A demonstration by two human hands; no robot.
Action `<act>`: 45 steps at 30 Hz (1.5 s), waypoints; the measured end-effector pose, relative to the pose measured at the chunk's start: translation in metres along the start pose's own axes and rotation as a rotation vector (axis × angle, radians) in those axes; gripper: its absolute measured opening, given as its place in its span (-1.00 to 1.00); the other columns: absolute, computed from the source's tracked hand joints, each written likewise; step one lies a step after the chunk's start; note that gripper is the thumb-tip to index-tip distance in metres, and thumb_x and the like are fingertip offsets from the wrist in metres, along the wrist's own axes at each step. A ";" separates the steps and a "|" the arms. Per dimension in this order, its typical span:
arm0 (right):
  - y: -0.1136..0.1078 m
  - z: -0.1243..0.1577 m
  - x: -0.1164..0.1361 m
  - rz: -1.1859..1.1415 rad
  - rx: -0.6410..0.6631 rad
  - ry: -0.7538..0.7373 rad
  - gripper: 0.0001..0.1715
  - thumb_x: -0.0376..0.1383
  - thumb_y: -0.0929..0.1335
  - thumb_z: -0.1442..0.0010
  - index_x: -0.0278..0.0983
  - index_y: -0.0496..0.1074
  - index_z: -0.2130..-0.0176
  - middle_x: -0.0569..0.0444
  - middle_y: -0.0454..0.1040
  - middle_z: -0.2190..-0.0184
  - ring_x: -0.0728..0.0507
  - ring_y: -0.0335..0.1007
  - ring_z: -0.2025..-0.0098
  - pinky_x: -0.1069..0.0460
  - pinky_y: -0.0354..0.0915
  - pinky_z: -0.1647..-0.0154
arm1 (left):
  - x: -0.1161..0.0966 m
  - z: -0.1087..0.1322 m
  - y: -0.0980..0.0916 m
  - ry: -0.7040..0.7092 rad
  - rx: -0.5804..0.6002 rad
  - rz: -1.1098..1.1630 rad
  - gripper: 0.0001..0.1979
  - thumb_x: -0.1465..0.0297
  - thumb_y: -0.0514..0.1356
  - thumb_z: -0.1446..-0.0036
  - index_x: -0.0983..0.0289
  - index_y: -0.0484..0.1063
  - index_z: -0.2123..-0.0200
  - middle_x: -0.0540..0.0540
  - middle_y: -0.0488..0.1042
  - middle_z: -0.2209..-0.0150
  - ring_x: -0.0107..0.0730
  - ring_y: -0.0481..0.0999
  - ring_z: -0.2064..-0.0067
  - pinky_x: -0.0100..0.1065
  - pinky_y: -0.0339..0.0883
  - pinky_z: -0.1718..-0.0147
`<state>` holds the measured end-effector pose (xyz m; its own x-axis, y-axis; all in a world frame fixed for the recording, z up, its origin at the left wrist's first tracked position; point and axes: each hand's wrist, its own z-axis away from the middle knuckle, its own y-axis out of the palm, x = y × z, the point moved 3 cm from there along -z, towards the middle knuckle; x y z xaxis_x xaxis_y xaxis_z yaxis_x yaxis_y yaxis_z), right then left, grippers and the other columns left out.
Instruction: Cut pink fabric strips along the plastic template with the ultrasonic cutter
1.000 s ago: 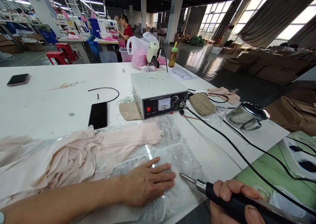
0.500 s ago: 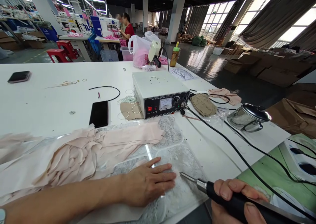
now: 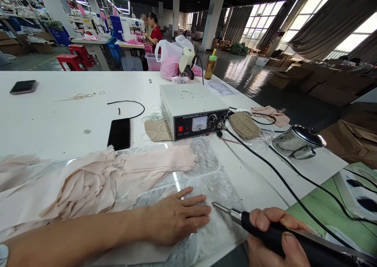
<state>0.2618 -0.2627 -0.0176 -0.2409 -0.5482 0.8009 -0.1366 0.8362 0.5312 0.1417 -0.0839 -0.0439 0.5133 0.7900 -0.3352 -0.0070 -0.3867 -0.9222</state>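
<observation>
My left hand [image 3: 179,216] lies flat with fingers stretched out, pressing on pale fabric over a scuffed clear plastic sheet [image 3: 218,188]. My right hand [image 3: 279,235] is wrapped round the black handle of a corded ultrasonic hand tool [image 3: 247,220]. Its narrow metal tip points left, close to my left fingertips; whether it touches the sheet I cannot tell. Beyond my left forearm, pale pink fabric pieces [image 3: 88,180] are heaped, with flat strips [image 3: 165,159] to their right. Behind them stands the white control box [image 3: 194,100] with a dial and a lit red switch.
A black phone [image 3: 119,134] lies left of the box; another phone [image 3: 23,86] is at the far left. Brown card templates [image 3: 244,125], a lidded steel mug [image 3: 297,141] and black cables [image 3: 268,161] occupy the right. A person in red [image 3: 155,33] sits farther back.
The hand tool and my right hand have shifted slightly left and up, bringing the tip nearer my left fingertips. My left hand stays in place on the fabric. The camera view has moved a little.
</observation>
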 end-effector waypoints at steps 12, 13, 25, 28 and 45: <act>-0.008 0.000 0.003 -0.004 0.000 -0.021 -0.90 -0.31 0.31 0.02 -0.24 0.31 0.38 0.18 0.25 0.50 0.02 0.20 0.58 0.06 0.22 0.62 | 0.000 -0.002 -0.003 -0.001 0.007 -0.013 -0.66 0.38 -0.02 -0.42 0.30 0.30 -0.18 0.15 0.32 -0.23 -0.19 0.17 -0.32 -0.05 -0.17 -0.34; -0.009 0.000 0.004 -0.006 0.002 -0.032 -0.90 -0.32 0.31 0.03 -0.24 0.31 0.38 0.18 0.25 0.51 0.02 0.19 0.59 0.07 0.22 0.62 | 0.000 -0.002 -0.003 0.001 0.009 -0.017 -0.66 0.38 -0.01 -0.41 0.30 0.30 -0.19 0.16 0.32 -0.23 -0.19 0.17 -0.32 -0.05 -0.17 -0.34; -0.009 0.004 0.002 0.032 -0.029 -0.004 -0.88 -0.31 0.33 0.04 -0.25 0.31 0.39 0.16 0.27 0.49 0.01 0.21 0.59 0.02 0.26 0.61 | -0.002 0.005 -0.013 0.089 0.025 -0.159 -0.68 0.45 -0.05 -0.43 0.34 0.33 -0.15 0.13 0.31 -0.24 -0.17 0.15 -0.33 -0.02 -0.14 -0.33; -0.008 0.002 0.001 0.037 -0.050 0.005 -0.90 -0.33 0.32 0.07 -0.26 0.31 0.42 0.16 0.26 0.51 0.00 0.20 0.59 0.02 0.26 0.63 | -0.003 0.010 -0.018 0.116 0.041 -0.193 -0.67 0.47 -0.07 -0.44 0.36 0.33 -0.15 0.15 0.31 -0.23 -0.16 0.17 -0.32 0.00 -0.14 -0.33; -0.007 0.003 0.002 0.032 -0.092 0.015 -0.86 -0.37 0.29 0.12 -0.24 0.31 0.42 0.16 0.25 0.51 -0.02 0.21 0.56 0.02 0.26 0.64 | -0.006 0.019 -0.020 0.132 0.040 -0.223 -0.64 0.45 -0.05 -0.39 0.35 0.30 -0.18 0.20 0.32 -0.22 -0.12 0.20 -0.29 -0.03 0.01 -0.28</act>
<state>0.2594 -0.2694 -0.0202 -0.2292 -0.5216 0.8218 -0.0395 0.8486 0.5276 0.1223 -0.0715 -0.0270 0.6135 0.7837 -0.0971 0.0865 -0.1889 -0.9782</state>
